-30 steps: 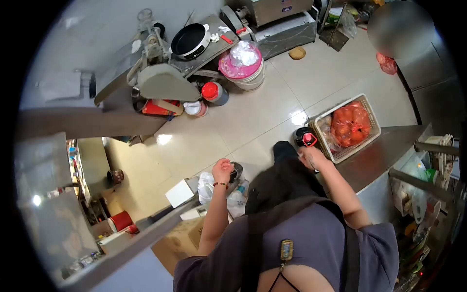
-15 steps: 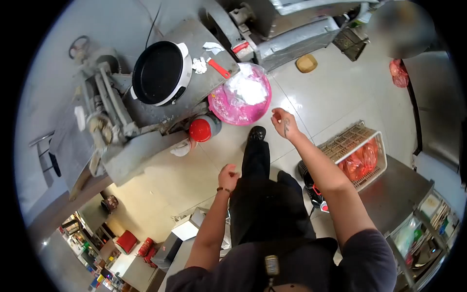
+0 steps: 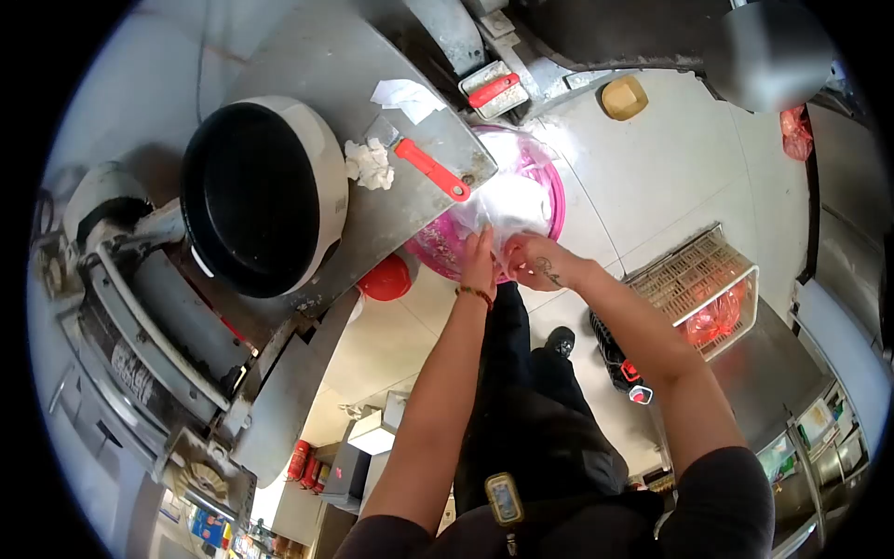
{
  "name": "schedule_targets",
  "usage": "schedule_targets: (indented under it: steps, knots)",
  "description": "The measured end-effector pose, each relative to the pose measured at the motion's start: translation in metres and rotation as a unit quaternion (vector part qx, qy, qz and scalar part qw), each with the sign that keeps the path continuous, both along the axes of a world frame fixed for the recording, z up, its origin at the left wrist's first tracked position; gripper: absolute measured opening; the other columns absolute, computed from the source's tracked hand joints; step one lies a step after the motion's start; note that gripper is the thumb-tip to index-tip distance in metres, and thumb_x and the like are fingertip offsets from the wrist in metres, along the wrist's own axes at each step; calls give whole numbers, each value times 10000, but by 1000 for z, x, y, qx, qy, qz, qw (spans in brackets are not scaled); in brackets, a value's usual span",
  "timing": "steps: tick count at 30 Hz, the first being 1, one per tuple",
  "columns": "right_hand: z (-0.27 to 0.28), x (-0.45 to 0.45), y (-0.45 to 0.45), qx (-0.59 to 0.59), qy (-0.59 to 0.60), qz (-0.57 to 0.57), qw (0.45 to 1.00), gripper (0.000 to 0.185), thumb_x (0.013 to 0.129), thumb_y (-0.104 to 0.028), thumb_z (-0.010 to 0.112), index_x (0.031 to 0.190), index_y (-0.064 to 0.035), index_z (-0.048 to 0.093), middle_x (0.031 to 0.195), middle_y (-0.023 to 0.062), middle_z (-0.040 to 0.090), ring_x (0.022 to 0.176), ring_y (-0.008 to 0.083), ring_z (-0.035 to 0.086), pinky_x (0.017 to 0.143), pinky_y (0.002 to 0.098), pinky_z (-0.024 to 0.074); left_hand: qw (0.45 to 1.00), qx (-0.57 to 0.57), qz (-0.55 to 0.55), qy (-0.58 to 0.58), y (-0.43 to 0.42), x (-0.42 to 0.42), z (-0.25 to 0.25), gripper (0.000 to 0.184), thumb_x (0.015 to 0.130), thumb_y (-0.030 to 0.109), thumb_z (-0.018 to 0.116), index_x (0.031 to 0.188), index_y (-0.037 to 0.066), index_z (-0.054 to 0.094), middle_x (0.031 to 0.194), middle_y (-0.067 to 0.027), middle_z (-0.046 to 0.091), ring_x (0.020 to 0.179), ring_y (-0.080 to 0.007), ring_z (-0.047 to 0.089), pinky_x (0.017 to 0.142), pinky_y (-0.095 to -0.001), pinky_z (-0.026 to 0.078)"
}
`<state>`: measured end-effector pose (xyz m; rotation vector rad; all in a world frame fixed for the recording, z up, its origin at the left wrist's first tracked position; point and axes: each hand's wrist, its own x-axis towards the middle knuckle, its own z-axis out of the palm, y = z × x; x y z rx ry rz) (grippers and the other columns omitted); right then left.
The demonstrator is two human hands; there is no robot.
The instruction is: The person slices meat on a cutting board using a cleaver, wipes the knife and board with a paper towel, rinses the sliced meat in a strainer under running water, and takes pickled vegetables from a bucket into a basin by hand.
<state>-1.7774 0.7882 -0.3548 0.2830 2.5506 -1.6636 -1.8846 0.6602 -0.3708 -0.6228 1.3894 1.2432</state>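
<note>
A pink basin (image 3: 557,210) stands on the floor beside the metal table's corner, holding a clear plastic bag (image 3: 521,224) with something white inside. My left hand (image 3: 479,267) is at the near rim, its fairly straight fingers pinching the film of the bag. Close beside it, my right hand (image 3: 538,264) has curled fingers closed on the same film. White residue marks the basin's inner wall. Part of the basin is hidden under the table corner and behind my hands.
On the metal table (image 3: 363,224) are a black round pan (image 3: 250,196), a red-handled scraper (image 3: 430,170) and crumpled paper (image 3: 370,164). A red lid (image 3: 385,279) shows below the table. To the right, a plastic crate (image 3: 684,279) holds red bags; a yellow container (image 3: 624,98) sits on the floor.
I have stepped closer to the table and basin. Both hands, empty and apart before, have come together at the basin and taken hold of the plastic bag.
</note>
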Motion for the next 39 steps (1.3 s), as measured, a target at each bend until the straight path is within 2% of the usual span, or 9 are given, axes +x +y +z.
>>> schedule_targets:
  steps: [3, 4, 7, 15, 20, 23, 27, 33, 39]
  knots:
    - [-11, -15, 8, -192, -259, -363, 874, 122, 758, -15, 564, 833, -49, 654, 738, 143, 601, 762, 309, 608, 665, 383, 494, 991, -31, -114, 65, 6, -5, -26, 113, 895, 186, 589, 884, 87, 535, 742, -8, 565, 643, -101, 561, 473, -212, 403]
    - [-23, -21, 15, 90, -108, -367, 920, 83, 806, -53, 558, 839, -63, 634, 748, 137, 606, 764, 313, 622, 664, 408, 499, 995, -32, -88, 44, 6, -8, -26, 106, 892, 179, 591, 885, 86, 542, 750, -12, 575, 639, -108, 562, 479, -218, 411]
    - [-38, -27, 26, 186, -207, -260, 925, 55, 818, -101, 584, 829, -74, 631, 734, 136, 601, 743, 329, 620, 658, 411, 500, 998, -36, -37, 18, 7, -11, -15, 95, 891, 169, 589, 892, 80, 557, 783, -26, 598, 639, -123, 570, 496, -230, 429]
    - [53, 14, 17, -164, -69, -520, 835, 93, 807, -71, 655, 884, -46, 702, 943, 115, 632, 750, 226, 615, 644, 315, 493, 991, -81, -56, 88, 4, -17, 25, 330, 874, 220, 586, 1169, 93, 508, 1018, -56, 588, 721, -176, 591, 608, -255, 514]
    - [86, 33, 2, -186, -79, -489, 848, 80, 814, -71, 670, 862, -11, 695, 821, 103, 685, 772, 131, 622, 715, 262, 504, 977, -31, -149, 150, -13, 7, 113, 470, 901, 332, 559, 1312, 167, 401, 1206, -72, 467, 1073, -236, 493, 931, -474, 403]
    - [95, 27, -10, -494, -127, -465, 724, 157, 866, -176, 636, 917, -32, 672, 818, 44, 655, 724, 130, 595, 673, 256, 491, 996, 27, -22, -79, 15, 4, 137, 483, 909, 355, 553, 1312, 134, 406, 1248, -86, 458, 1090, -272, 492, 946, -482, 398]
    - [90, 39, -28, -581, -119, -501, 630, 158, 903, -193, 577, 977, -63, 628, 839, 17, 597, 737, 119, 550, 670, 272, 474, 985, 106, -46, -129, 38, -10, 98, 302, 945, 220, 489, 1219, 94, 477, 1164, -112, 529, 1043, -262, 532, 952, -457, 406]
    - [121, 128, -25, -628, 57, -658, 413, 219, 967, -160, 407, 1077, -19, 533, 942, 83, 631, 838, 187, 626, 736, 343, 528, 997, -17, -48, 55, 50, -49, 25, 328, 848, -11, 543, 1172, 43, 522, 724, -16, 542, 569, -98, 505, 499, -221, 442]
    - [163, 240, -74, -662, 185, -651, 322, 258, 966, -135, 372, 1113, 23, 513, 964, 137, 632, 843, 258, 641, 764, 397, 543, 899, 9, -419, 126, 57, 89, 160, 360, 928, 233, 535, 1251, 75, 538, 1158, -81, 584, 860, -103, 557, 623, -231, 474]
